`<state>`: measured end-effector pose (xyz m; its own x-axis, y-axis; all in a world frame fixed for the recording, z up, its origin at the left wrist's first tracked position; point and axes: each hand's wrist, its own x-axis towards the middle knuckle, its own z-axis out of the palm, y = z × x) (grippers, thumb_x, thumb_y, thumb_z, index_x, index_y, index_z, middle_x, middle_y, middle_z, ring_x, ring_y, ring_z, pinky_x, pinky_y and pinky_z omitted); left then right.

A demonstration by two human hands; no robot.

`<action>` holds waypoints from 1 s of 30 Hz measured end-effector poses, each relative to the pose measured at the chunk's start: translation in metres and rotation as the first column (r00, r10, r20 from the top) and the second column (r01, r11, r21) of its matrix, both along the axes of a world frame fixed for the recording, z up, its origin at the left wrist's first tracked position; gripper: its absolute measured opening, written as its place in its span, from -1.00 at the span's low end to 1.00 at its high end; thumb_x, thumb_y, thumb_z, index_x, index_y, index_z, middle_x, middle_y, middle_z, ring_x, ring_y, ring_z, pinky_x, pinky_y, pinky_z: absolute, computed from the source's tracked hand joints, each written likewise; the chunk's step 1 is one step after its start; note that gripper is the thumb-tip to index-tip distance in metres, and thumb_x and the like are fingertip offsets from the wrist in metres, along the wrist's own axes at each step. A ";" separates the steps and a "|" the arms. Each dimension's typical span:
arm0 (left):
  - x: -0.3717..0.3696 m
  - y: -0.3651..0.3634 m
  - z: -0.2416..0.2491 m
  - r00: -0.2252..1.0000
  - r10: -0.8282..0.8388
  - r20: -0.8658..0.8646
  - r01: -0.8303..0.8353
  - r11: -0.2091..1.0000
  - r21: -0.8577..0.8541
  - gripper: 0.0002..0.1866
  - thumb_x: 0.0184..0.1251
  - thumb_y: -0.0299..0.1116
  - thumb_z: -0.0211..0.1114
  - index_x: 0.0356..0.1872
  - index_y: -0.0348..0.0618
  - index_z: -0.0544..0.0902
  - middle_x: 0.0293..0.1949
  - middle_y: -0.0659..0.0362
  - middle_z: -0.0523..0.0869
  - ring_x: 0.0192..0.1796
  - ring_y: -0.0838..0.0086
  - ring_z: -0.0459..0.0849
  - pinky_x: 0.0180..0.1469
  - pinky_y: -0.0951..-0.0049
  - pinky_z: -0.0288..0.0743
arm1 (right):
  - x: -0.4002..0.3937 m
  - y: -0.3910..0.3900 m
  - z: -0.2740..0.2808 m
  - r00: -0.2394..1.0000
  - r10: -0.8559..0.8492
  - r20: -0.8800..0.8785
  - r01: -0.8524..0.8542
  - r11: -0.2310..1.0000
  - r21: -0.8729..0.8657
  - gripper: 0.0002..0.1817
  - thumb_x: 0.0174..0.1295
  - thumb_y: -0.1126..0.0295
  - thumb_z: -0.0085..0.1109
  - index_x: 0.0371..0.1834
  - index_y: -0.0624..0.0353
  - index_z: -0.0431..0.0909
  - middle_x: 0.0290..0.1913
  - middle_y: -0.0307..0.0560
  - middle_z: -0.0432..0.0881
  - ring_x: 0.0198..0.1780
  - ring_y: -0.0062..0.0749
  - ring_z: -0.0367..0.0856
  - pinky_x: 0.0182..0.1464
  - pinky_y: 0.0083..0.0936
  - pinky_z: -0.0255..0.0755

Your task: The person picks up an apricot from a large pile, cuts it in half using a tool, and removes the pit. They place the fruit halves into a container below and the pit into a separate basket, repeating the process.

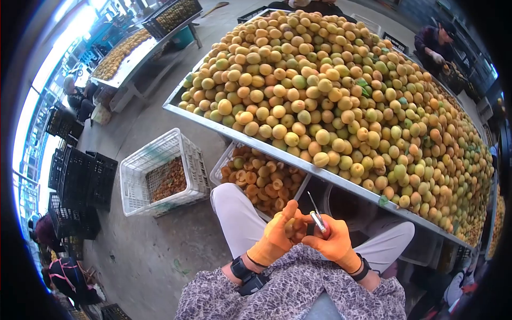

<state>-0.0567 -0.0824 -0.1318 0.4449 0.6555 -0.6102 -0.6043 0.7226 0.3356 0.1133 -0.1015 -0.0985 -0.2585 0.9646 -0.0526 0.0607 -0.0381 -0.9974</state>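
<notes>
In an orange glove, my left hand point(278, 234) is closed round an apricot point(294, 229), partly hidden by the fingers. My right hand point(335, 241), gloved the same way, grips a small knife point(321, 225) with a red and silver handle; its thin blade points up and away from me. Both hands meet above my lap, the fingers nearly touching. Just beyond my left hand, a white crate point(217, 169) between my knees and the table holds halved apricots point(261, 181). Whole apricots point(320, 90) are heaped on the metal-edged table point(234, 132) in front of me.
To my left on the floor stands a white crate point(128, 184) with brown pits point(170, 178) inside. Black crates point(80, 181) are stacked farther left. Another table point(120, 80) with fruit is at the back left. A person point(434, 48) works at the far right; others sit around.
</notes>
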 end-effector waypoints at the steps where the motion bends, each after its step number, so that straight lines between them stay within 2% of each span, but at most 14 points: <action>1: 0.002 -0.001 0.000 1.000 -0.008 0.004 0.008 0.999 0.038 -0.48 0.39 0.22 0.14 -0.41 -0.08 0.58 -0.51 0.26 0.55 -0.43 0.48 0.53 -0.39 0.50 0.38 | 0.004 -0.004 -0.007 0.998 -0.001 0.059 0.003 0.999 -0.038 -0.44 -0.02 0.51 0.51 0.12 0.28 0.56 -0.43 -0.25 0.66 -0.41 -0.79 0.47 -0.31 -0.71 0.45; 4: 0.012 0.001 -0.001 0.999 -0.047 -0.009 0.047 0.998 0.049 -0.50 0.39 0.19 0.16 -0.44 -0.07 0.56 -0.52 0.26 0.53 -0.41 0.48 0.53 -0.34 0.52 0.39 | 0.010 -0.008 -0.014 0.996 -0.010 0.089 0.015 0.999 -0.051 -0.44 -0.02 0.51 0.51 0.13 0.29 0.56 -0.39 -0.23 0.70 -0.38 -0.76 0.54 -0.29 -0.66 0.49; 6: 0.026 0.000 0.007 0.988 -0.009 -0.153 0.017 0.999 0.048 -0.50 0.45 0.17 0.10 -0.49 -0.05 0.47 -0.53 0.30 0.44 -0.47 0.56 0.42 -0.44 0.59 0.25 | 0.008 -0.007 -0.016 0.997 -0.063 0.037 0.063 0.998 -0.006 -0.45 -0.02 0.49 0.50 0.11 0.25 0.56 -0.36 -0.18 0.73 -0.39 -0.67 0.63 -0.30 -0.61 0.52; 9: 0.037 -0.003 -0.029 0.999 0.033 -0.016 -0.033 0.999 0.003 -0.55 0.49 0.11 0.07 -0.38 -0.07 0.55 -0.51 0.29 0.48 -0.41 0.49 0.51 -0.39 0.53 0.40 | 0.008 -0.005 -0.029 0.974 -0.137 0.183 0.111 0.983 0.143 -0.46 -0.06 0.44 0.46 0.09 0.09 0.59 -0.34 0.01 0.71 -0.38 -0.33 0.73 -0.29 -0.53 0.56; 12: 0.041 -0.001 -0.031 0.994 0.006 0.105 -0.009 0.999 0.032 -0.57 0.48 0.08 0.09 -0.33 -0.10 0.57 -0.48 0.25 0.57 -0.33 0.40 0.63 -0.30 0.42 0.55 | 0.014 -0.004 -0.020 0.969 -0.134 0.207 0.128 0.991 0.042 -0.45 -0.08 0.43 0.46 0.09 0.07 0.59 -0.33 0.04 0.71 -0.36 -0.24 0.74 -0.28 -0.49 0.58; 14: 0.042 0.003 -0.029 0.988 -0.099 0.119 0.097 0.995 0.023 -0.55 0.46 0.11 0.11 -0.34 -0.10 0.55 -0.43 0.21 0.63 -0.32 0.38 0.66 -0.31 0.39 0.55 | 0.016 -0.005 -0.025 0.961 -0.178 0.210 0.156 0.981 0.116 -0.46 -0.07 0.43 0.45 0.09 0.07 0.59 -0.32 0.05 0.71 -0.34 -0.23 0.75 -0.27 -0.49 0.59; 16: 0.050 0.001 -0.039 0.995 -0.049 0.083 0.050 0.999 -0.013 -0.52 0.45 0.15 0.10 -0.32 -0.10 0.57 -0.40 0.19 0.67 -0.35 0.38 0.67 -0.32 0.38 0.55 | 0.021 -0.005 -0.035 0.957 -0.135 0.255 0.091 0.980 0.174 -0.45 -0.07 0.42 0.45 0.10 0.06 0.60 -0.28 0.07 0.72 -0.32 -0.20 0.75 -0.25 -0.49 0.60; 18: 0.056 0.001 -0.032 0.999 0.036 -0.014 -0.038 0.986 -0.160 -0.47 0.42 0.18 0.12 -0.46 -0.08 0.63 -0.46 0.19 0.69 -0.38 0.42 0.69 -0.32 0.43 0.56 | 0.025 -0.003 -0.045 0.954 -0.126 0.272 0.066 0.974 0.219 -0.48 -0.05 0.38 0.44 0.08 0.06 0.59 -0.29 0.05 0.71 -0.33 -0.19 0.74 -0.29 -0.46 0.59; 20: 0.050 -0.004 -0.041 1.000 -0.027 -0.012 0.024 0.983 -0.184 -0.50 0.42 0.18 0.13 -0.43 -0.08 0.63 -0.46 0.22 0.69 -0.36 0.42 0.69 -0.32 0.42 0.56 | 0.026 -0.006 -0.051 0.950 -0.112 0.290 0.035 0.965 0.259 -0.50 -0.04 0.34 0.43 0.06 0.05 0.59 -0.30 0.03 0.71 -0.34 -0.18 0.73 -0.32 -0.43 0.59; 22: 0.050 -0.008 -0.048 0.999 -0.034 -0.012 0.033 0.996 -0.084 -0.50 0.44 0.16 0.11 -0.43 -0.07 0.63 -0.46 0.23 0.69 -0.37 0.45 0.68 -0.33 0.46 0.55 | 0.024 -0.012 -0.057 0.786 -0.093 0.611 -0.142 0.935 0.325 -0.47 -0.07 0.26 0.45 0.03 0.11 0.58 -0.33 -0.02 0.68 -0.38 -0.15 0.69 -0.36 -0.39 0.55; 23: 0.048 -0.010 -0.051 0.997 -0.078 0.009 0.078 0.997 -0.026 -0.49 0.46 0.15 0.08 -0.45 -0.07 0.62 -0.47 0.22 0.69 -0.38 0.49 0.67 -0.36 0.50 0.52 | 0.024 -0.014 -0.064 0.777 -0.095 0.623 -0.160 0.927 0.341 -0.46 -0.07 0.17 0.42 0.01 0.10 0.56 -0.35 -0.04 0.65 -0.38 -0.08 0.67 -0.39 -0.31 0.53; 26: 0.047 -0.011 -0.053 0.992 -0.122 -0.024 0.120 0.992 -0.047 -0.49 0.48 0.14 0.07 -0.49 -0.06 0.59 -0.51 0.23 0.67 -0.44 0.50 0.64 -0.42 0.50 0.48 | 0.023 -0.016 -0.074 0.735 -0.041 0.677 -0.209 0.936 0.284 -0.47 -0.06 0.19 0.42 0.01 0.13 0.54 -0.35 -0.03 0.65 -0.37 -0.10 0.68 -0.38 -0.32 0.54; 27: 0.046 -0.011 -0.054 0.993 -0.116 -0.030 0.115 0.992 -0.047 -0.49 0.48 0.14 0.07 -0.49 -0.06 0.59 -0.51 0.23 0.67 -0.44 0.50 0.64 -0.42 0.50 0.48 | 0.024 -0.015 -0.078 0.761 -0.068 0.645 -0.196 0.924 0.328 -0.51 -0.02 0.21 0.39 -0.02 0.15 0.55 -0.36 -0.03 0.64 -0.38 -0.10 0.67 -0.38 -0.32 0.54; 30: 0.048 -0.011 -0.062 0.991 -0.122 -0.057 0.103 0.961 -0.257 -0.52 0.35 0.21 0.20 -0.57 0.08 0.52 -0.63 0.33 0.56 -0.60 0.51 0.52 -0.59 0.46 0.30 | 0.024 -0.012 -0.086 0.817 -0.158 0.554 -0.109 0.902 0.418 -0.56 -0.02 0.26 0.37 -0.04 0.15 0.57 -0.36 -0.04 0.64 -0.38 -0.10 0.67 -0.38 -0.32 0.54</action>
<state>-0.0083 -0.0930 -0.1940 0.4561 0.4239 -0.7824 -0.4951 0.8515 0.1727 0.1373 -0.1138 -0.1850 -0.2869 0.9318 0.2223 0.6184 0.3574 -0.6999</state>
